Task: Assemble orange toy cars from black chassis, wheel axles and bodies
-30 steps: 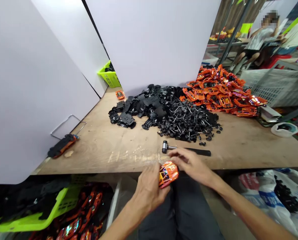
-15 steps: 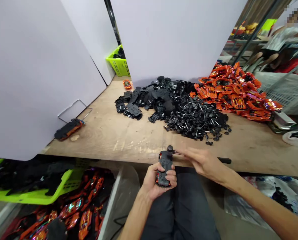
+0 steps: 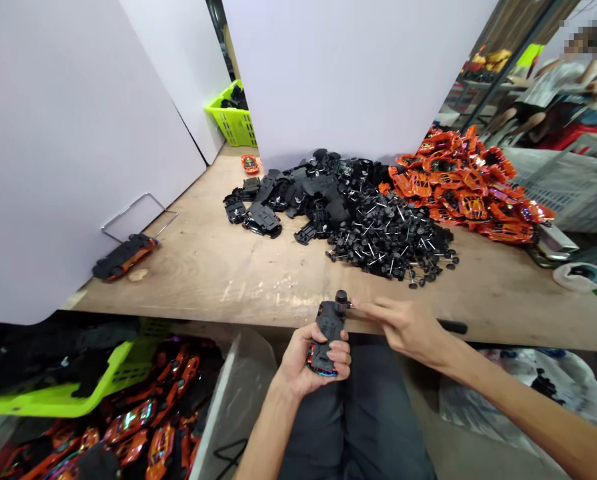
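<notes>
Gripping toy car (image 3: 329, 323) in left hand (image 3: 302, 363), black underside up, with fingers clamped around its sides, by front edge of wooden table (image 3: 193, 273). Holding hammer (image 3: 341, 302) in right hand (image 3: 413, 331), with fingers clamped on its handle and head at car's far right corner, contact unclear. Beyond: piles of black chassis (image 3: 295, 193), wheeled axles (image 3: 391, 237), orange car shells (image 3: 471, 193).

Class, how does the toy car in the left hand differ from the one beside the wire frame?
The held car is in the left hand; the other car lies on the bench. A hammer head is at the held car's far end, none at the other car. The held car runs roughly up the picture; the other car slants crosswise. Both show dark undersides and orange edges.
</notes>
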Action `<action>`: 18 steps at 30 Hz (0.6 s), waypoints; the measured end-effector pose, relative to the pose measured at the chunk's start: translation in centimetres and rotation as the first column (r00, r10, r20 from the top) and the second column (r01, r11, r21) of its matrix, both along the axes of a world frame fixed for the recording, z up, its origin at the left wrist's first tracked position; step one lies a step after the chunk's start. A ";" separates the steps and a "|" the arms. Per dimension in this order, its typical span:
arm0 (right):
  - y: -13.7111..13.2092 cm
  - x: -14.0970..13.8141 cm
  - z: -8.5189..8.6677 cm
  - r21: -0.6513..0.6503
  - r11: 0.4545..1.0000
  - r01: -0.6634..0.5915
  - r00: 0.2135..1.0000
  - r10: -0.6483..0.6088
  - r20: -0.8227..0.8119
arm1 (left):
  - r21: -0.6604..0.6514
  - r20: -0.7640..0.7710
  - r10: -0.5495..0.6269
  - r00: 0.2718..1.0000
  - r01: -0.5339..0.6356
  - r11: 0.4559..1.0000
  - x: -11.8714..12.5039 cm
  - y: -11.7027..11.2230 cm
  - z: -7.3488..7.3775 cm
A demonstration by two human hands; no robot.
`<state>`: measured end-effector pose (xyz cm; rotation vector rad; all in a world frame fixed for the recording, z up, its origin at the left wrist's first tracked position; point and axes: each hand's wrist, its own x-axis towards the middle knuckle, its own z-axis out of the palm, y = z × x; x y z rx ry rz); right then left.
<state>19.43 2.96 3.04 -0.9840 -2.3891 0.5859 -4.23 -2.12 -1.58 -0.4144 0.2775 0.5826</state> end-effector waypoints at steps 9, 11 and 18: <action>2.1 -2.0 -1.0 0.013 0.996 0.090 0.995 -0.090 -0.043 | -0.033 -0.009 -0.001 1.000 0.001 0.999 0.0 0.1 0.6; 1.6 -0.8 -1.1 0.006 0.995 0.097 0.994 -0.097 -0.045 | -0.043 -0.020 0.000 1.000 -0.001 0.999 0.0 0.2 0.7; -0.4 1.8 -1.5 -0.013 0.986 0.169 0.978 -0.169 -0.123 | -0.072 -0.088 0.031 0.996 -0.037 0.997 0.3 0.1 1.1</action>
